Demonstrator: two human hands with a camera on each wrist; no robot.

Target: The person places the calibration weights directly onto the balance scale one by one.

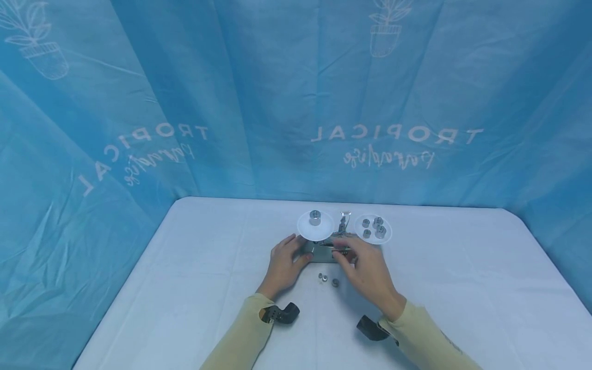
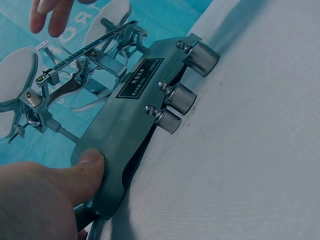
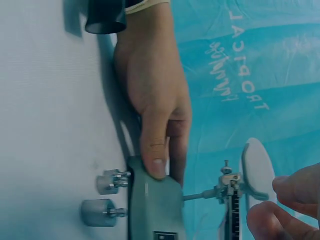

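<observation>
One blue fabric curtain [image 1: 277,97] with white mirror-reversed lettering hangs past the far edge of the white cloth-covered table [image 1: 208,252]. Near the middle of that far edge: the grey-green metal two-pan balance [image 1: 321,254], base lengthwise along the edge. Pale yellow sleeves [image 1: 240,336] reach in from the table's near edge.

Right hand [image 1: 370,264] is over the right part of the base, fingers bent, thumb and forefinger apart by a narrow gap. Its fingertips are near the black-and-silver notched beam [image 2: 75,58]; contact with it, can't tell. Left hand [image 1: 285,263] grips the base's left end, thumb on the front face, other fingers behind. So the balance lies right of the left grip and under the right fingertips.

Two round white pans sit above the base, toward the far edge. Left pan [image 1: 314,234] carries one large silver cylindrical weight [image 1: 315,218]; right pan [image 1: 359,229] carries several smaller silver weights [image 1: 381,232]. Black wrist camera on each arm. Black rectangular label [image 2: 141,78] on the base front. Three small knobbed metal weights [image 2: 181,98] stand upright on the cloth just in front of the base, near-edge side, between the hands, descending in size right to left.
</observation>
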